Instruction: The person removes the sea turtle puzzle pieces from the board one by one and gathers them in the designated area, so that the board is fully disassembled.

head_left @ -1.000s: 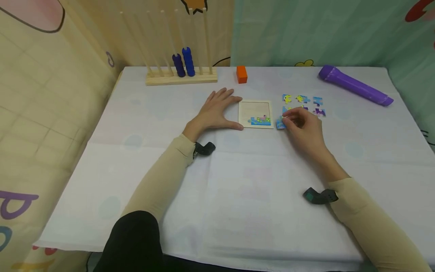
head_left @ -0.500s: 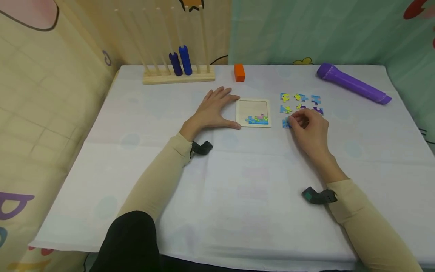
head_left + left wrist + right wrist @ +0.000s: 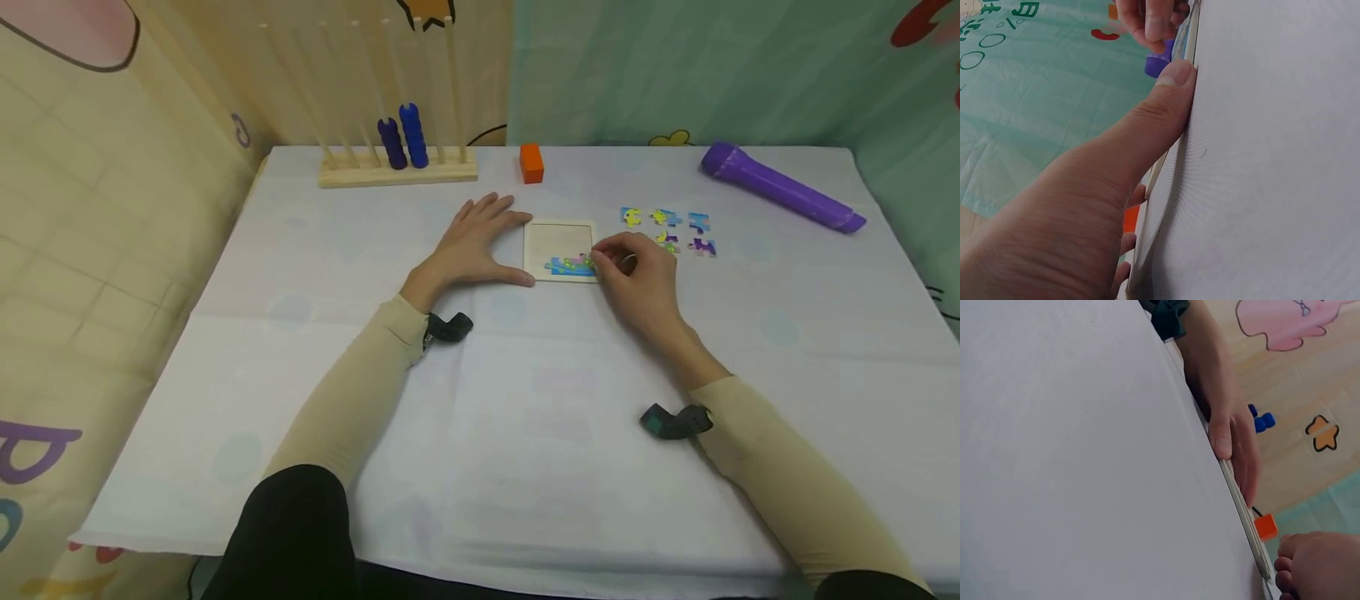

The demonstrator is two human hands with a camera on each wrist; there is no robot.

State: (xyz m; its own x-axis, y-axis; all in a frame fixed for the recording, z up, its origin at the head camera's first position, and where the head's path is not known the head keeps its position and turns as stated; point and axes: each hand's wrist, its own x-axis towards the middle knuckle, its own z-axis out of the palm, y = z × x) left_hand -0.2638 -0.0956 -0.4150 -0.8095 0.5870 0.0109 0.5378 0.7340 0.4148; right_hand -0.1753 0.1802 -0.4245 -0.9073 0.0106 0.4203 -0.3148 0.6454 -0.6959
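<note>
My left hand point(image 3: 471, 246) spreads its straight fingers around the left side of a small wooden puzzle tray point(image 3: 528, 250), thumb at the near corner and index finger at the far one. Inside the tray, joined jigsaw pieces point(image 3: 567, 267) in blue, green and pink lie along the near side. At the tray's right edge my right hand point(image 3: 643, 279) has thumb and index finger together, pinching a puzzle piece that the fingers almost wholly hide. In the left wrist view the left thumb point(image 3: 1175, 81) presses the tray's edge. The right wrist view shows curled right fingers point(image 3: 1284, 565).
Several loose puzzle pieces point(image 3: 666, 217) lie in rows right of the tray. Farther back are an orange block point(image 3: 532, 164), a wooden peg abacus point(image 3: 397, 172) with blue beads, and a purple microphone-shaped tube point(image 3: 783, 189). A white cloth point(image 3: 480, 467) covers the table.
My right hand has moved left from the loose pieces to the tray's right edge. The blue piece at its fingertips is no longer visible there. The left hand stays at the tray.
</note>
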